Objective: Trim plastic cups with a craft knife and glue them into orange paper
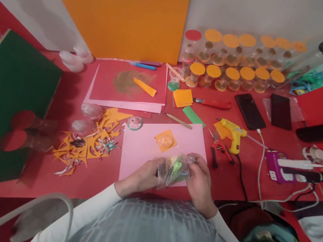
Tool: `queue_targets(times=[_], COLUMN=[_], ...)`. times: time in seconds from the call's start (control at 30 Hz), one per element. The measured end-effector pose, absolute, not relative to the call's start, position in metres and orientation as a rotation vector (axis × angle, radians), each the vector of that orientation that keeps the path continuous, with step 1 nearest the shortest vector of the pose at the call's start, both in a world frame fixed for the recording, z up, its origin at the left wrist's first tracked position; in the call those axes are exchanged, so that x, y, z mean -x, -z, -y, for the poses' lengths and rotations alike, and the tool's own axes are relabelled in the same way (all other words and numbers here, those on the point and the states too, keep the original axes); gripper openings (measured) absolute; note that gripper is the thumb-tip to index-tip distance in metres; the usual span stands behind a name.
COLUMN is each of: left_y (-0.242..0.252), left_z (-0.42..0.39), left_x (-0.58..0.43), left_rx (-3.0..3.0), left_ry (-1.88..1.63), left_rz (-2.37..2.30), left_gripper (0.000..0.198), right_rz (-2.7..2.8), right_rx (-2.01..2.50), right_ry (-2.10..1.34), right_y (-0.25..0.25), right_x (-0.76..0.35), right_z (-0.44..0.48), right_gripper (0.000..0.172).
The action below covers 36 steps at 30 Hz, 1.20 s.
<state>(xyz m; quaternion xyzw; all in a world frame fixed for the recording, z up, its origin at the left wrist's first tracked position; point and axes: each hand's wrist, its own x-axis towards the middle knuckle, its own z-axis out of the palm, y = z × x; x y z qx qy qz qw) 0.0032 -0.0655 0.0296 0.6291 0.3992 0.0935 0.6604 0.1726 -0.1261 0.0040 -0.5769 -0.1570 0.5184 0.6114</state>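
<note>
A crinkled clear plastic bag (174,170) with bright green and other coloured bits inside is held up between my two hands. My left hand (148,173) grips its left side, fingers partly hidden behind the plastic. On its right edge, my right hand (199,177) pinches the bag with thumb and fingers. Just beyond, an orange paper square (158,137) lies on a pink sheet (134,153), with a clear domed plastic piece (165,141) on top of it. A clear plastic ring with a green rim (135,123) sits at the sheet's upper left corner.
Orange paper scraps (92,142) are heaped at left, near a green board (6,103). To the right lie scissors (219,145), a yellow glue gun (233,134), a purple power strip (276,167) with cables, and phones (250,111). Orange-topped clear containers (232,77) line the back.
</note>
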Motion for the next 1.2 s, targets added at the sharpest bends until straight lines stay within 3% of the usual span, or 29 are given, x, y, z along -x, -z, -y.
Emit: queue_targets(times=[0.43,0.7,1.07,1.2], left_y=[-0.050,-0.064,-0.085,-0.068], left_z=[0.058,0.051,0.039,0.040], left_x=[0.003,0.008,0.089,0.118], left_rx=[-1.589,-1.551,-1.612,-1.906], left_ry=[-0.293,-0.361,-0.433,-0.211], left_rz=[-0.927,-0.831,-1.118,-1.287], left_gripper=[0.017,0.020,0.019,0.018], right_rz=[0.218,0.434,0.237,0.251], right_rx=[1.223,1.119,1.196,1.094], right_ry=[-1.286,-1.444,-1.406,-1.433], right_y=[-0.008,-0.015,-0.019,-0.018], right_x=[-0.167,-0.162,-0.195,-0.200], right_z=[0.128,0.133,0.139,0.140], right_gripper=[0.018,0.054,0.041,0.050])
